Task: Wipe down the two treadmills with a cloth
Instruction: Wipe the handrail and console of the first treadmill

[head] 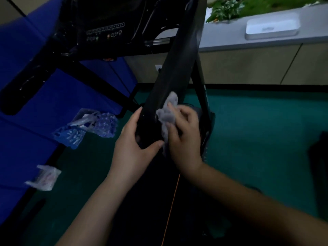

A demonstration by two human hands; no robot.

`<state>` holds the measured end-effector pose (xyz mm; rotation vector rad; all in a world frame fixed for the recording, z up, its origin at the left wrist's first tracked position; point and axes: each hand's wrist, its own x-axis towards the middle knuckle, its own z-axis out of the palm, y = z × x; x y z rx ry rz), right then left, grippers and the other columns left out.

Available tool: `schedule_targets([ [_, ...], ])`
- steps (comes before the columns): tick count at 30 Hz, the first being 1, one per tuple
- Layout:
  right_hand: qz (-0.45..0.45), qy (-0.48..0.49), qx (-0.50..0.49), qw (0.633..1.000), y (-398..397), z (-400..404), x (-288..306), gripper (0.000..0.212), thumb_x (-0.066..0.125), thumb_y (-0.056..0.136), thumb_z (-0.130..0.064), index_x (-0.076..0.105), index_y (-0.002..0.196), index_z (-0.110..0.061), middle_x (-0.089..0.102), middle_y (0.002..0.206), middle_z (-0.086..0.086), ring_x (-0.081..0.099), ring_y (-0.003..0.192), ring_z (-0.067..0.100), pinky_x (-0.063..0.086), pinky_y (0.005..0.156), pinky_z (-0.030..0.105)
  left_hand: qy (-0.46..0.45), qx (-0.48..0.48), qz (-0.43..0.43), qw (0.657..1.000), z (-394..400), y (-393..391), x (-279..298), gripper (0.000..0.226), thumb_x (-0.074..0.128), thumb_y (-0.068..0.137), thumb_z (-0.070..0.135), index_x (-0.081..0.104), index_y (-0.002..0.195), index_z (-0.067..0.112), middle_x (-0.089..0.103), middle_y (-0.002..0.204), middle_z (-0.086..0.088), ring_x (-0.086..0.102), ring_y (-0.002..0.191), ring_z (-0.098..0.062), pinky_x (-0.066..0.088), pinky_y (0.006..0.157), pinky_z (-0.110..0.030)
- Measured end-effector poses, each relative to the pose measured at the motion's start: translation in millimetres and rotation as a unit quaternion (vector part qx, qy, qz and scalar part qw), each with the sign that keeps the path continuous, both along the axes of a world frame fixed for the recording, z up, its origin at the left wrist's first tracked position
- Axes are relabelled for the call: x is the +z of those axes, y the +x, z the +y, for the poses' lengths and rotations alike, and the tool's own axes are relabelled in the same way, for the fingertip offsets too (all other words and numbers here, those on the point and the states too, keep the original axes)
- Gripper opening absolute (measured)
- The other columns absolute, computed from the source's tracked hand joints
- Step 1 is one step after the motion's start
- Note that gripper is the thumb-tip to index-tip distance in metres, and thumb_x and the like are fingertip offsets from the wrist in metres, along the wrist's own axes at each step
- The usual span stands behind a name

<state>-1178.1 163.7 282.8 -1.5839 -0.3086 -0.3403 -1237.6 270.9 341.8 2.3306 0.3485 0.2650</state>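
Right hand [182, 132] is closed around a bunched grey cloth [166, 114], pressing it against the lower part of the black upright [177, 64] of a treadmill. Left hand [134, 142] wraps the same upright from the other side, fingers up along its edge, thumb curled across the front just below the cloth; it grips the post bare, nothing else in it. Both forearms come in from the bottom of the view.

All places below are given off that upright. Cloth sits on its lower stretch, touching the surface, partly crumpled above the right fingers. Above, at the top of the upright, the dark console [104, 31] with a row of small buttons and lights. Below, the dark deck [152, 201] with a thin orange line [173, 201] running along it. Left of the upright, blue padded panels [44, 96] with clear plastic wrapping [88, 126] lying near them. Right of it and behind, green carpet [257, 125], a beige wall, a grey ledge with a white tray [272, 26] and green plants [229, 8].

Progress, judged only from this: wiping is under way on one post of one treadmill, low down. Dim and blurred, so cannot tell which surfaces are already clean. A second treadmill is not clearly in view; likely a good share of the job remains.
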Motion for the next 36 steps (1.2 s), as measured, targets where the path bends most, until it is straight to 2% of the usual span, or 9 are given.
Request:
schedule_targets([
  [4,0.088,0.066,-0.040,0.993,59.3,5.7,21.3,0.033,0.054,0.091,0.000,0.060,0.123,-0.004,0.046,0.117,0.005,0.050,0.106,0.008,0.030,0.089,-0.002,-0.014,-0.010,-0.010,1.000,-1.7,0.1,1.4,0.076,0.075,0.079,0.021,0.037,0.144,0.036,0.051,0.136,0.018,0.048,0.118,0.013,0.038,0.089,0.001],
  [8,0.147,0.111,-0.053,0.981,39.2,14.7,12.8,0.032,0.053,0.095,-0.009,0.058,0.126,-0.004,0.040,0.114,-0.004,0.048,0.098,-0.001,0.038,0.092,0.004,0.006,0.003,-0.044,0.999,-5.9,4.8,5.4,0.062,0.074,0.077,0.029,0.047,0.132,0.035,0.058,0.122,0.019,0.055,0.111,0.007,0.044,0.090,-0.010],
  [12,0.093,0.110,-0.054,0.988,-13.6,21.8,-6.0,0.041,0.050,0.093,0.000,0.055,0.133,-0.010,0.041,0.122,0.006,0.040,0.107,-0.015,0.031,0.095,0.002,0.037,0.010,-0.046,0.998,-7.6,9.9,8.7,0.054,0.075,0.074,0.034,0.046,0.120,0.040,0.057,0.118,0.019,0.055,0.110,0.002,0.049,0.093,-0.025],
  [16,0.082,0.102,-0.079,0.988,51.4,20.6,1.6,0.035,0.050,0.090,0.000,0.060,0.124,-0.003,0.042,0.116,0.003,0.043,0.099,-0.007,0.032,0.096,0.004,0.062,0.024,-0.039,0.997,-10.6,12.7,13.9,0.054,0.071,0.076,0.039,0.048,0.125,0.034,0.056,0.119,0.019,0.054,0.109,0.001,0.048,0.095,-0.028],
  [19,0.144,0.138,-0.082,0.977,101.8,12.9,5.1,0.025,0.051,0.094,-0.004,0.061,0.116,0.002,0.042,0.108,-0.005,0.048,0.090,-0.003,0.037,0.087,0.005,0.086,0.026,-0.025,0.996,-11.8,24.7,23.2,0.056,0.067,0.080,0.044,0.047,0.131,0.034,0.053,0.124,0.022,0.050,0.112,0.002,0.044,0.096,-0.026],
  [25,0.113,0.147,-0.056,0.981,46.4,19.1,-7.6,0.038,0.052,0.094,-0.005,0.057,0.131,-0.012,0.042,0.120,-0.001,0.046,0.109,-0.003,0.034,0.098,0.006,0.137,0.020,0.022,0.990,-15.6,80.5,47.5,0.064,0.065,0.084,0.042,0.040,0.142,0.034,0.051,0.110,0.022,0.048,0.099,0.001,0.040,0.082,-0.021],
  [28,0.075,0.131,-0.056,0.987,88.5,14.0,-1.2,0.040,0.049,0.092,-0.001,0.058,0.129,-0.010,0.043,0.117,0.000,0.048,0.109,0.007,0.036,0.100,0.012,0.147,0.013,0.058,0.987,-19.4,106.9,55.2,0.069,0.068,0.083,0.041,0.035,0.144,0.037,0.053,0.109,0.020,0.049,0.098,-0.002,0.038,0.073,-0.016],
  [33,0.195,0.183,-0.078,0.960,192.5,0.4,9.8,0.019,0.052,0.096,-0.010,0.055,0.109,0.003,0.046,0.110,0.004,0.049,0.083,-0.006,0.036,0.076,0.000,0.203,0.029,0.073,0.976,-37.3,142.7,56.9,0.070,0.064,0.084,0.043,0.029,0.145,0.040,0.059,0.127,0.005,0.053,0.116,-0.014,0.048,0.091,-0.034],
  [36,0.193,0.131,-0.066,0.970,175.3,-0.7,-3.1,0.016,0.055,0.094,-0.009,0.059,0.107,0.001,0.040,0.109,0.005,0.048,0.090,0.006,0.037,0.084,0.006,0.209,0.051,0.083,0.973,-43.3,161.2,54.4,0.068,0.061,0.086,0.044,0.028,0.145,0.040,0.058,0.126,0.003,0.055,0.110,-0.015,0.048,0.086,-0.033],
])
